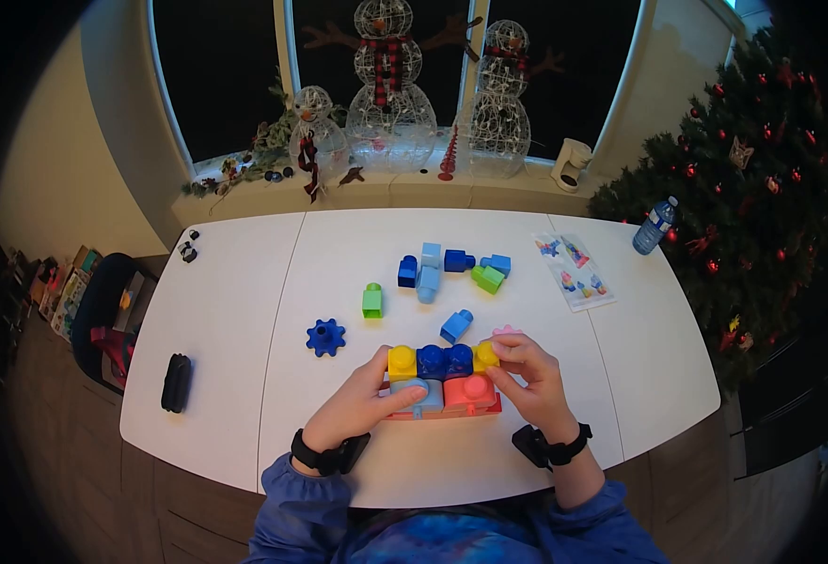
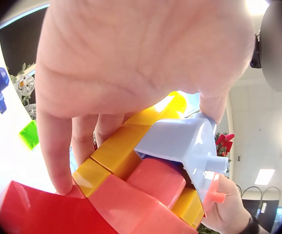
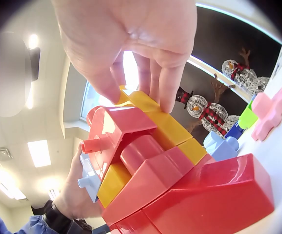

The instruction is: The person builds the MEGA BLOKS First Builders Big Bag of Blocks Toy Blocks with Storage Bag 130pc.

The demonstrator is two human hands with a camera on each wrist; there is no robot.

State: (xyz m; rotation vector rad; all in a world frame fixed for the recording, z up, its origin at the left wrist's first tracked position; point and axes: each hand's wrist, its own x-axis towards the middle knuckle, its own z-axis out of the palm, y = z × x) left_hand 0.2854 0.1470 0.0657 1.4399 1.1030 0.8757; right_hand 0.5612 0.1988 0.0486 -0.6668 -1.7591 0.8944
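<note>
A built block assembly stands near the table's front edge, with a yellow block (image 1: pixel 402 363) at its left end, two dark blue blocks (image 1: pixel 445 362) in the middle and another yellow block (image 1: pixel 485 356) at the right. In front are a light blue piece (image 1: pixel 416 399) and a coral piece (image 1: pixel 470 392). My left hand (image 1: pixel 365 399) grips the left side, thumb on the light blue piece. My right hand (image 1: pixel 532 381) pinches the right yellow block between thumb and fingers. Red blocks (image 3: pixel 209 195) form the base in the right wrist view.
Behind the assembly lie a blue gear-shaped piece (image 1: pixel 325 337), a green block (image 1: pixel 372 301), a light blue block (image 1: pixel 456 326) and several more blue and green blocks. A pink piece (image 3: pixel 270 113) is behind my right hand. Farther out are a black case (image 1: pixel 177 383), a picture sheet (image 1: pixel 574 272) and a bottle (image 1: pixel 655 226).
</note>
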